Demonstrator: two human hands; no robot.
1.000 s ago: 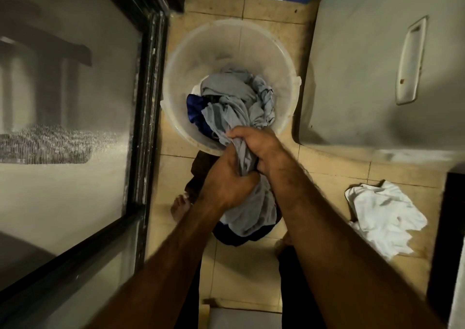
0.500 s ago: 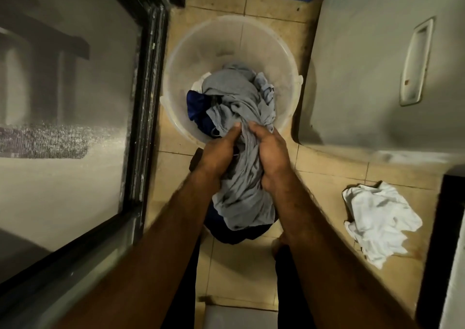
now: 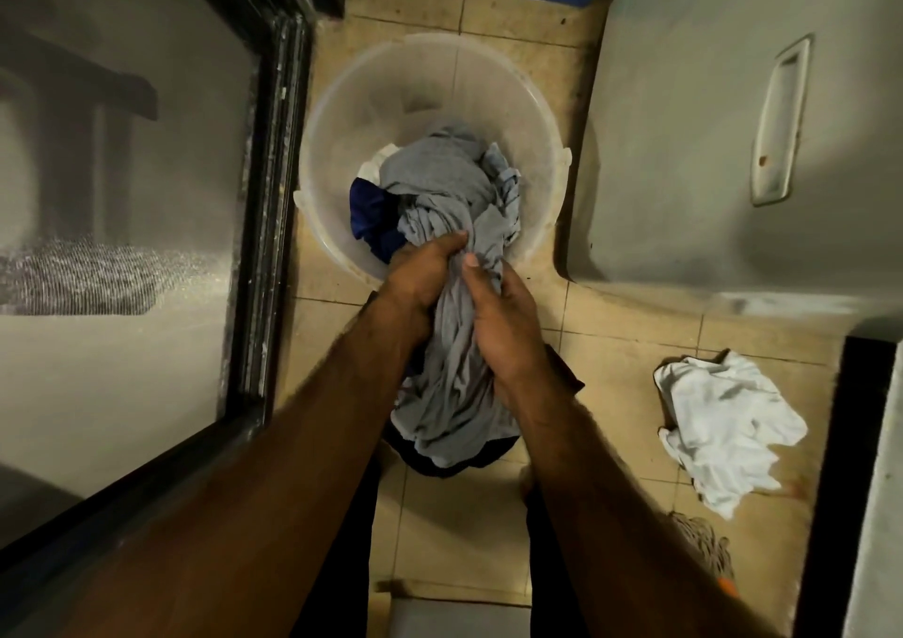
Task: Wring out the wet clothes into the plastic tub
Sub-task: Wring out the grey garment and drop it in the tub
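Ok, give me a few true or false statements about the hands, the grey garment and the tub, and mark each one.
1. The left hand and right hand both grip the grey garment. True.
2. The plastic tub is empty. False: clothes lie in it, among them a blue garment.
3. A white cloth lies on the floor tiles. True.
4. The grey garment lies wholly inside the tub. False: its lower part hangs below the hands, outside the rim.
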